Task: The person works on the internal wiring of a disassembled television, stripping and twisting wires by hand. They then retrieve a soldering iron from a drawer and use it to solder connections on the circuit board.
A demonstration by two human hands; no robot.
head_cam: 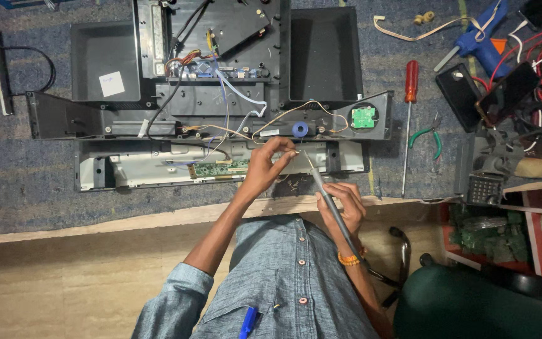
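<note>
Now both hands work at the near edge of an opened flat screen's back.

Closed in a pinch, the left hand [266, 164] grips a thin wire end [291, 152]; just beyond it sits a blue ring [300, 129] on the black chassis [221, 100]. Wrapped shut around a soldering iron [329, 199], the right hand [345, 204] aims its tip right beside that pinch. Well right of both lies a red screwdriver [409, 119].

A slim grey soldering iron [329, 202] lies slanted in the right hand [345, 204], its thin tip up-left at the end of a thin wire [290, 152] pinched in the left hand [265, 164], over the opened black panel [221, 113].
</note>
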